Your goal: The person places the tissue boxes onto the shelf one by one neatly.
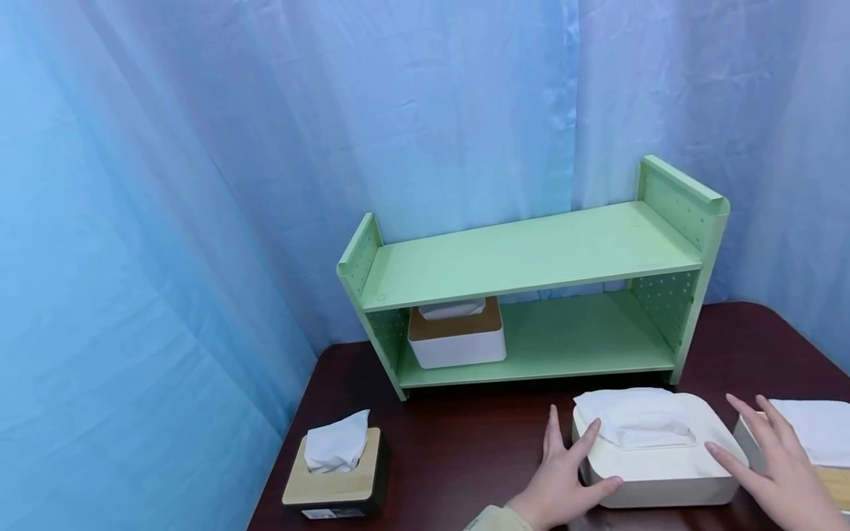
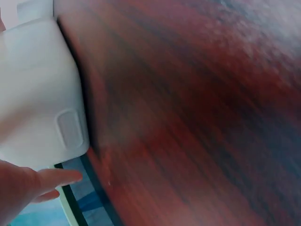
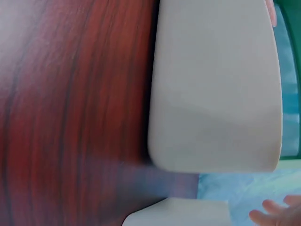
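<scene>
A white tissue box (image 1: 671, 461) with a white tissue (image 1: 637, 417) lying over its top slot sits on the dark red table. My left hand (image 1: 561, 476) is at the box's left side, its fingers spread. In the left wrist view, a moulded oval handle recess (image 2: 70, 129) shows on the box's side. My right hand (image 1: 773, 461) hovers by the right side with fingers apart, between this box and another tissue box (image 1: 833, 479) with a wooden lid. In the right wrist view, the fingertips (image 3: 258, 217) stand off from the white box (image 3: 216, 94).
Behind stands a green two-tier shelf (image 1: 531, 254). On its lower board, at the left, is a white tissue box (image 1: 458, 349) with a brown lid. A black tissue box (image 1: 335, 483) with a wooden top stands at the table's left. Blue curtains (image 1: 432, 110) hang behind.
</scene>
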The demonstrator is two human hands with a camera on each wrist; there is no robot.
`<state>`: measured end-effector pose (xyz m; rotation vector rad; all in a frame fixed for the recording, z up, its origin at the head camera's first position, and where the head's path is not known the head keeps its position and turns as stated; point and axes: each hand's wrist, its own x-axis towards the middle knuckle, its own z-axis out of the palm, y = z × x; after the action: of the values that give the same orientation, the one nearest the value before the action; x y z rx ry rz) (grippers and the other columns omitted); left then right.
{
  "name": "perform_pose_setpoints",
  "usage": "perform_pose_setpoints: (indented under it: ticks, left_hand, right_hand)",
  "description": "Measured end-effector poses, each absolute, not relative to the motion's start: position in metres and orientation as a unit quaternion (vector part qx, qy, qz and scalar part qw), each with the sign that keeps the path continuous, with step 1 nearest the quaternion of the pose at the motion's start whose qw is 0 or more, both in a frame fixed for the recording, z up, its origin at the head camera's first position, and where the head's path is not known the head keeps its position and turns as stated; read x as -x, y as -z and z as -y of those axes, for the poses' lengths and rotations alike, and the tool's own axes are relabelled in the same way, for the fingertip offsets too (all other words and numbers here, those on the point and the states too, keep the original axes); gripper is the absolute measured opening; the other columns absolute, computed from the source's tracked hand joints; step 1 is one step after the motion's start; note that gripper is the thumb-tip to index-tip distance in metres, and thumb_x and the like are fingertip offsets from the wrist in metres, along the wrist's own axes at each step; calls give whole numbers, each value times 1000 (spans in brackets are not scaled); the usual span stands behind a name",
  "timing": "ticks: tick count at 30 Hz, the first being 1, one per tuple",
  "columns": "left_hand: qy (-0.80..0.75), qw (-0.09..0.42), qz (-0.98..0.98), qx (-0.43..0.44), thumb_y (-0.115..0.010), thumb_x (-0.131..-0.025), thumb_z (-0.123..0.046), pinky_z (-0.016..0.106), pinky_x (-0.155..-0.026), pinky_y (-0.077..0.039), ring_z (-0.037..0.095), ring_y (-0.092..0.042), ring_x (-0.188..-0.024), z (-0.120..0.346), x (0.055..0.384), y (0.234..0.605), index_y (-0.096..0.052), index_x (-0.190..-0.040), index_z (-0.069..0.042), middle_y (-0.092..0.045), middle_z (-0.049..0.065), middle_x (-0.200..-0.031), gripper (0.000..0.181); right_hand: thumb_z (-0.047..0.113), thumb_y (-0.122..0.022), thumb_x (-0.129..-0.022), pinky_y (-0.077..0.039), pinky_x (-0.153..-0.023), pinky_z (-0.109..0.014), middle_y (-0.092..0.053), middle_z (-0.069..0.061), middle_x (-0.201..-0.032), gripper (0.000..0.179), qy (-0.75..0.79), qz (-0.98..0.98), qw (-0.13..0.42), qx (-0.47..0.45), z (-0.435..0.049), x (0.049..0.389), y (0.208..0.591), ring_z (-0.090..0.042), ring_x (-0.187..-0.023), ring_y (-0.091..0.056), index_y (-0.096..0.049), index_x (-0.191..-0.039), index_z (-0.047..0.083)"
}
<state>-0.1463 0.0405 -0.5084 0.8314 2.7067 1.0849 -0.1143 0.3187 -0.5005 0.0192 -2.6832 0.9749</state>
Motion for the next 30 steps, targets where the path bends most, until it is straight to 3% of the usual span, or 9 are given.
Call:
perform_pose_setpoints:
  ticks: [3, 7, 11, 14, 17, 21, 30]
  left_hand:
    - [-356, 67, -893, -266, -60, -88, -50, 39, -97, -45, 46, -19, -140, -44, 146, 513, -22, -148, -40, -1, 27, -155, 71]
    - [-365, 77, -892, -257, -61, -88, -48, 34, -97, -45, 41, -27, -138, -46, 146, 516, -22, -149, -37, -9, 30, -154, 74]
    - [-380, 76, -883, -266, -62, -89, -46, 30, -98, -44, 38, -30, -138, -48, 147, 518, -24, -150, -33, -17, 32, -151, 73]
    - [-386, 60, -879, -273, -63, -88, -44, 31, -98, -44, 38, -32, -137, -50, 147, 518, -29, -148, -31, -20, 33, -150, 70]
    - [-384, 45, -880, -275, -65, -87, -43, 32, -97, -45, 39, -35, -134, -52, 147, 517, -34, -147, -30, -23, 34, -148, 69]
    - [-375, 27, -884, -278, -67, -85, -44, 34, -94, -47, 40, -41, -130, -52, 147, 518, -38, -145, -30, -27, 36, -145, 68]
    - [-379, 17, -880, -285, -68, -85, -43, 34, -90, -49, 42, -43, -127, -47, 150, 520, -39, -144, -30, -28, 37, -143, 67]
  right_hand:
    - [27, -62, -91, -11, -86, -79, 12, -35, -151, 83, -339, 931, 134, -23, -323, 113, 509, -52, -138, 14, -10, -152, 5]
    - [27, -71, -83, -23, -77, -73, 9, -35, -151, 94, -327, 936, 122, -53, -323, 112, 520, -57, -136, 5, -10, -153, 13]
    - [27, -77, -77, -24, -77, -73, 5, -38, -150, 103, -331, 936, 101, -66, -322, 114, 528, -58, -136, 6, -9, -154, 14]
    - [25, -80, -73, -23, -81, -72, -6, -41, -147, 106, -340, 932, 100, -75, -321, 116, 532, -58, -136, 5, -13, -153, 11]
    - [26, -84, -68, -25, -82, -69, -27, -40, -139, 104, -331, 935, 105, -75, -319, 118, 532, -62, -129, -13, -22, -150, 6]
    - [32, -85, -64, -32, -79, -67, -41, -35, -129, 103, -310, 943, 102, -62, -316, 118, 533, -59, -114, -34, -30, -146, 1]
    - [43, -83, -66, -34, -79, -69, -38, -38, -133, 103, -304, 950, 70, -30, -312, 120, 531, -58, -116, -34, -32, -145, 1]
